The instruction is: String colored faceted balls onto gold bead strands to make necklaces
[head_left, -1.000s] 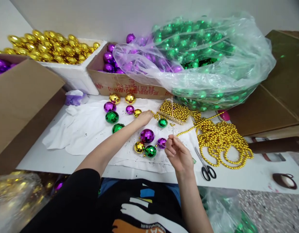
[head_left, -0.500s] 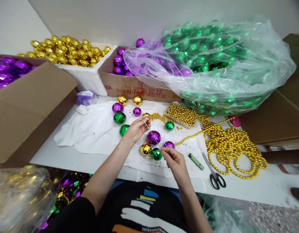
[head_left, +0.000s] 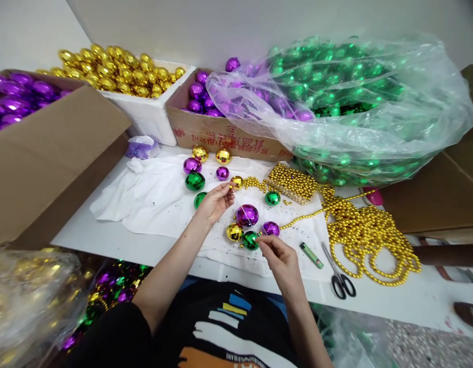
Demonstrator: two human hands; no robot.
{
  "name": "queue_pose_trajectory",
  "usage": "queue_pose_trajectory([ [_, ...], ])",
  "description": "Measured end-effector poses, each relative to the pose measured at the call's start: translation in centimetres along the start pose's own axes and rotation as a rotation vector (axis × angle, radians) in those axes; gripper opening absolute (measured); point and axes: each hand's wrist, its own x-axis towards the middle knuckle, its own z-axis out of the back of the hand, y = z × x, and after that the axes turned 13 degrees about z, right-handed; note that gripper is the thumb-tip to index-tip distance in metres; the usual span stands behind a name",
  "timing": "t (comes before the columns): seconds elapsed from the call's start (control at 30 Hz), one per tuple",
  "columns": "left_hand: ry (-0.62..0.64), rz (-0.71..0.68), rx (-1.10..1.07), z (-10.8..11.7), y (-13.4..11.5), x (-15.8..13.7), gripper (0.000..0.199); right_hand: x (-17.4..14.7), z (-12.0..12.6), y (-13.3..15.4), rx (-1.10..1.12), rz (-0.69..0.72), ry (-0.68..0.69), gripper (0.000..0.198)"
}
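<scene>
A thin white string [head_left: 240, 204] runs taut between my hands, crossing in front of a large purple faceted ball [head_left: 247, 215]. My left hand [head_left: 217, 203] pinches its upper end, with a small gold bead [head_left: 231, 187] at the fingertips. Lower down, my right hand [head_left: 280, 255] pinches the string beside a green faceted ball [head_left: 250, 240]. A gold faceted ball [head_left: 234, 232] and a smaller purple ball [head_left: 270, 228] lie close by. Whether the string passes through any of these balls I cannot tell.
Loose balls and gold beads [head_left: 292, 181] lie on a white cloth [head_left: 152, 204]. At right are a green lighter [head_left: 312, 255], scissors [head_left: 341, 283] and gold bead strands [head_left: 368, 235]. Boxes of gold and purple balls and a plastic bag [head_left: 355, 128] of green balls stand behind.
The view has shifted slightly. A gold bead now shows at my left fingertips, and the string is still stretched between both hands.
</scene>
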Motion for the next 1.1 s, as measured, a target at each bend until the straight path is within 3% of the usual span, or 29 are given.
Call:
queue_pose_trajectory([
  [1.1,-0.052,0.024,-0.113,0.5,0.6,-0.8,0.010,-0.5,-1.5,-1.0,0.006,0.047,-0.011,0.019],
])
